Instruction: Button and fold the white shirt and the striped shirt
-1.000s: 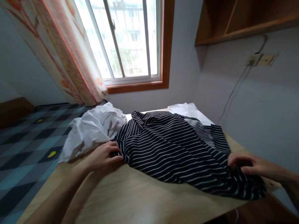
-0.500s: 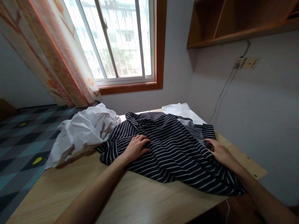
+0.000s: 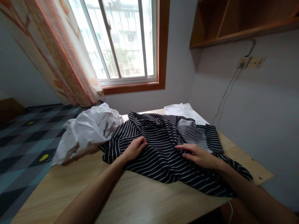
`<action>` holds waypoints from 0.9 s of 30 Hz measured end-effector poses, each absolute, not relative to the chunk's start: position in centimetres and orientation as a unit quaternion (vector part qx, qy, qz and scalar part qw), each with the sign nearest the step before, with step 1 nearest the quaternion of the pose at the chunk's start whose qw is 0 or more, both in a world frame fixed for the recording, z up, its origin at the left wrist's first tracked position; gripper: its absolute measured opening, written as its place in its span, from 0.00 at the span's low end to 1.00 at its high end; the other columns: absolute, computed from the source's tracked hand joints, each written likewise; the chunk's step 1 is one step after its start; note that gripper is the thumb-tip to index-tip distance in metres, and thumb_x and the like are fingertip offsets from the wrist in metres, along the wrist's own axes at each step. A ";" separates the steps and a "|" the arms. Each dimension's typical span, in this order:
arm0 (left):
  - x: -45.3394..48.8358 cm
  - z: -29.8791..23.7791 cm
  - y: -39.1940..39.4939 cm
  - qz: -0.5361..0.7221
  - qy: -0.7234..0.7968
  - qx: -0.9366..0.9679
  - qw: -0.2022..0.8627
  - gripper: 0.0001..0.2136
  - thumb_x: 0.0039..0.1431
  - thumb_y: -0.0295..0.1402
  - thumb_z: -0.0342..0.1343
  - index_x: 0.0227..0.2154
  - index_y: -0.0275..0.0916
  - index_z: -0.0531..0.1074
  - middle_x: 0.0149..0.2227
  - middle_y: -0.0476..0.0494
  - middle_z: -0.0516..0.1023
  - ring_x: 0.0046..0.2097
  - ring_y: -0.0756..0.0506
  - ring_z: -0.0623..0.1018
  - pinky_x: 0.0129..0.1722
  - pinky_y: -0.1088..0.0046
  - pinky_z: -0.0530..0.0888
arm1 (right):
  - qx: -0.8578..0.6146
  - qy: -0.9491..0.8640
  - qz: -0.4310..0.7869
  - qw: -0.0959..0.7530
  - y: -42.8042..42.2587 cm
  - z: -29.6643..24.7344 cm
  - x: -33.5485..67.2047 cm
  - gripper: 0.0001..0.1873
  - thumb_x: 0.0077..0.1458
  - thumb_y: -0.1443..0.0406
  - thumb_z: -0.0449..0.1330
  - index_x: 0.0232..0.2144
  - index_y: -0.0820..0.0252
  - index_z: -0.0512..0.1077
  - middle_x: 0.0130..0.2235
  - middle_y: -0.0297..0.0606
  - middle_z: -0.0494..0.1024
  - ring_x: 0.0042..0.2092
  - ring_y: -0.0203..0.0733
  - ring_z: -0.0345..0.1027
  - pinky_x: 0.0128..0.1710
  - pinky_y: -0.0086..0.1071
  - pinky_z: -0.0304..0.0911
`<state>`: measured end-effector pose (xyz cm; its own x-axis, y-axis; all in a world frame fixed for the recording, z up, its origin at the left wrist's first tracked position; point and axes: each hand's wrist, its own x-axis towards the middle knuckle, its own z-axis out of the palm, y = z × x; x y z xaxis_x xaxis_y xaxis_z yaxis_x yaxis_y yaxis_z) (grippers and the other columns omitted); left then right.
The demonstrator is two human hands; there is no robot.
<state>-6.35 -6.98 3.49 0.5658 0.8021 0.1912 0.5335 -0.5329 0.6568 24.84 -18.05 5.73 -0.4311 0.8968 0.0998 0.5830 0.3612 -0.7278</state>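
A black shirt with white stripes (image 3: pixel 161 155) lies rumpled over the table, its collar at the far left side. The front is partly turned back, so the paler inside of the cloth shows on the right. My left hand (image 3: pixel 135 150) is on the shirt's left part, fingers curled down into the fabric. Across the middle, my right hand (image 3: pixel 198 156) has its fingers at the front panel's gathered edge and appears to pinch it; the fingertips' contact is partly hidden. My right forearm covers part of the lower right side.
Crumpled white cloth (image 3: pixel 91 124) lies at the table's left edge, and another white cloth (image 3: pixel 184 110) lies flat at the back. The wooden table (image 3: pixel 130 199) adjoins a checked bed (image 3: pixel 30 146). A shelf (image 3: pixel 224 40) and a plugged-in cord (image 3: pixel 225 93) are on the right wall.
My right hand has moved left from the shirt's right side, drawing the front panel with it and exposing more of the pale inside. My left hand's fingers have curled from a spread position.
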 end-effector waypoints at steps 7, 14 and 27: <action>-0.7 5.3 -5.8 0.339 0.505 0.743 0.279 0.27 0.54 0.53 0.55 0.47 0.36 0.68 0.43 0.37 0.76 0.42 0.41 0.75 0.43 0.63 0.71 | -0.338 -0.885 0.303 0.107 -21.4 5.8 19.6 0.16 0.57 0.70 0.56 0.44 0.52 0.77 0.38 0.35 0.77 0.46 0.41 0.67 0.62 0.48 0.44; 5.5 3.0 -3.7 0.171 0.524 0.809 0.204 0.21 0.49 0.47 0.62 0.41 0.38 0.73 0.47 0.33 0.76 0.50 0.33 0.74 0.46 0.58 0.70 | -0.280 -0.890 0.340 0.118 -22.9 4.4 18.8 0.15 0.52 0.69 0.61 0.43 0.54 0.77 0.37 0.35 0.78 0.43 0.40 0.68 0.57 0.40 0.54; -1.5 8.9 -2.6 0.622 0.473 0.582 0.226 0.07 0.61 0.37 0.50 0.31 0.41 0.67 0.31 0.48 0.70 0.37 0.46 0.72 0.42 0.69 0.70 | -0.620 -0.728 0.096 0.277 -18.4 0.7 29.2 0.23 0.56 0.60 0.58 0.54 0.55 0.67 0.54 0.45 0.69 0.56 0.52 0.64 0.57 0.48 0.59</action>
